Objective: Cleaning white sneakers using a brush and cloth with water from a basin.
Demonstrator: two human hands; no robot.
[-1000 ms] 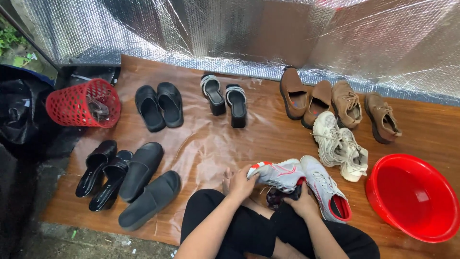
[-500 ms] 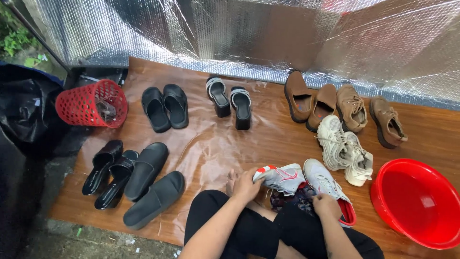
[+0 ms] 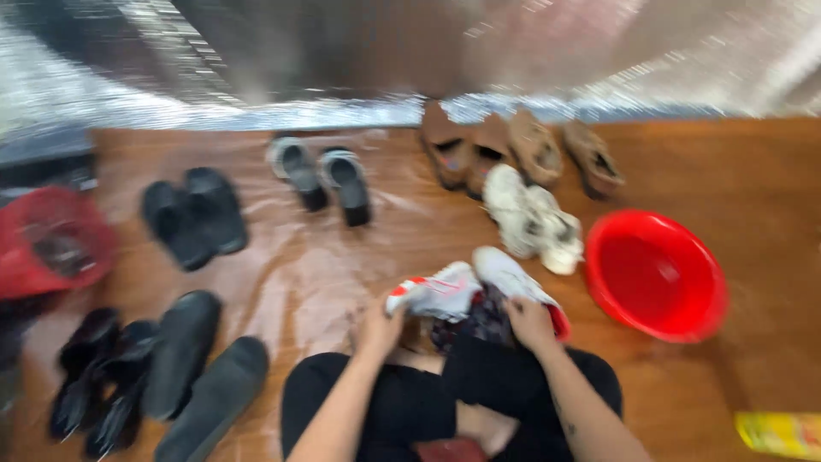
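White and red sneaker (image 3: 436, 293) is gripped at its heel end by the left hand (image 3: 380, 329), low on the brown floor (image 3: 770, 171) just before the knees. A second white sneaker (image 3: 513, 278) lies just beside it, touched by the right hand (image 3: 528, 323), fingers curled over its edge; grip cannot be told through blur. A dark cloth (image 3: 481, 316) is seen between both hands. A red basin (image 3: 657, 275) sits near, to the right. Black slippers (image 3: 195, 216) are placed well apart, left.
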